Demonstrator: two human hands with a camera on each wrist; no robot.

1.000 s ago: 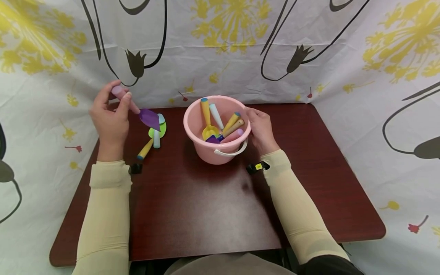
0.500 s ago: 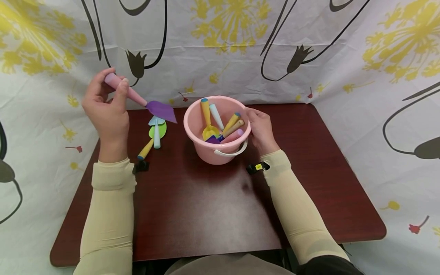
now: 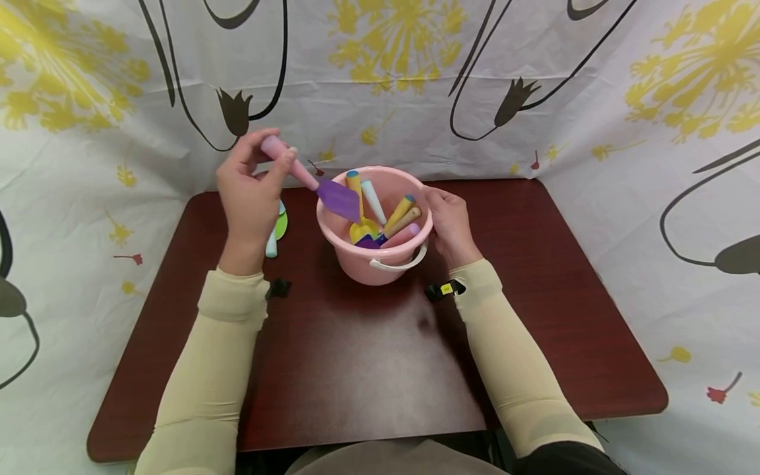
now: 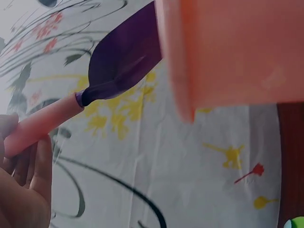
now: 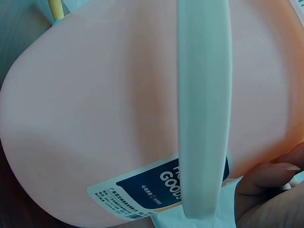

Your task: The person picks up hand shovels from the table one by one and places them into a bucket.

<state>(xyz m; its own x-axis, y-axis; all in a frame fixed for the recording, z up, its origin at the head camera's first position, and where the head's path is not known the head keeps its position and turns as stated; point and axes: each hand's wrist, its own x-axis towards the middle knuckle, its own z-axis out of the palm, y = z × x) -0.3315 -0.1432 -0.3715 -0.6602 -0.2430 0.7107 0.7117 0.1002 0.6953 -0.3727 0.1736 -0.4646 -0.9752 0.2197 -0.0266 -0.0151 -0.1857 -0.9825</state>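
My left hand (image 3: 249,194) pinches a toy shovel by its pink handle (image 3: 289,162). The shovel's purple blade (image 3: 340,200) slants down over the left rim of a pink bucket (image 3: 371,267). In the left wrist view the blade (image 4: 121,59) appears beside the bucket wall (image 4: 232,57). My right hand (image 3: 451,224) grips the bucket's right rim. Inside the bucket lie several toy tools, among them a yellow scoop (image 3: 363,229), a light blue handle (image 3: 373,201) and a pink handle (image 3: 404,235). The bucket's white carrying handle (image 3: 398,266) hangs down at the front.
Behind my left wrist lie a light blue-handled tool (image 3: 272,245) and a green round piece (image 3: 282,225), partly hidden. The dark red table (image 3: 356,369) meets a patterned white cloth (image 3: 380,125) at its back and sides. A label (image 5: 142,192) is stuck on the bucket.
My left hand has first lifted the toy shovel, then carried it right, from above the loose tools to the bucket's rim. The right hand and bucket have stayed in place.
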